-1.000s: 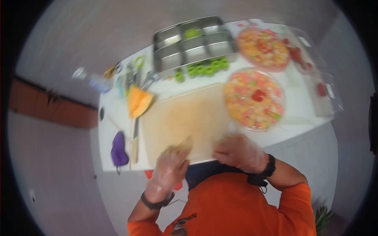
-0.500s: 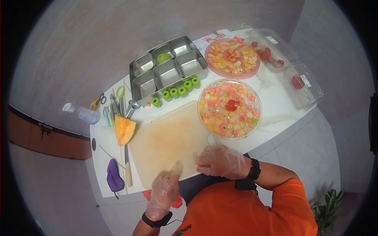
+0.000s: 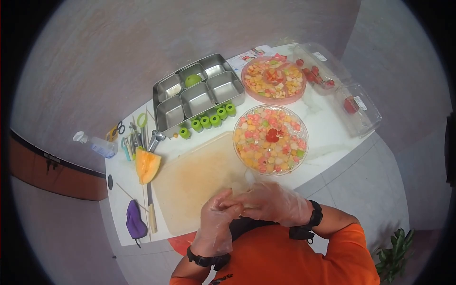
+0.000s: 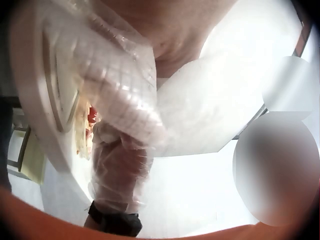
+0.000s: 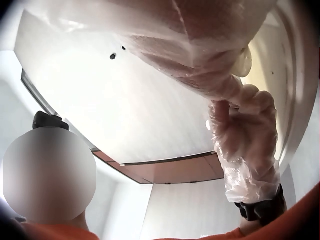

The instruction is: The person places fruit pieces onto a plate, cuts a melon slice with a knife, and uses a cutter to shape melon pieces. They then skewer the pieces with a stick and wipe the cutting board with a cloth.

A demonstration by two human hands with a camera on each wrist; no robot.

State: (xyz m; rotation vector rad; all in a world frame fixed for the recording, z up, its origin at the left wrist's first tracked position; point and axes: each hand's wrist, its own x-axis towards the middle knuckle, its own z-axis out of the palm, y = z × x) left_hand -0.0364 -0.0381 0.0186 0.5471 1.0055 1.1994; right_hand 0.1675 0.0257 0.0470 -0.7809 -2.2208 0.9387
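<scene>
Both hands wear clear plastic gloves and meet over the near edge of the pale cutting board point(image 3: 199, 175). In the head view the left hand point(image 3: 218, 221) has bent fingers touching the fingers of the right hand point(image 3: 275, 202). A small pale, translucent bit point(image 5: 243, 62) shows by the right hand's fingers in the right wrist view; whether it is food or loose glove I cannot tell. What lies between the fingers is hidden. Beyond the right hand stands a round clear plate point(image 3: 270, 140) of cut fruit with a red piece in the middle.
An orange melon wedge point(image 3: 148, 165) and a knife point(image 3: 151, 209) lie left of the board. Behind are a steel compartment tray point(image 3: 198, 100), green cutters point(image 3: 205, 122) and a pink fruit platter point(image 3: 274, 99). Clear boxes point(image 3: 358, 111) stand right; a purple pouch point(image 3: 136, 221) lies left.
The hands were apart at the board's near edge and have come together, the left moving right and toward the right hand. The head view has shifted slightly.
</scene>
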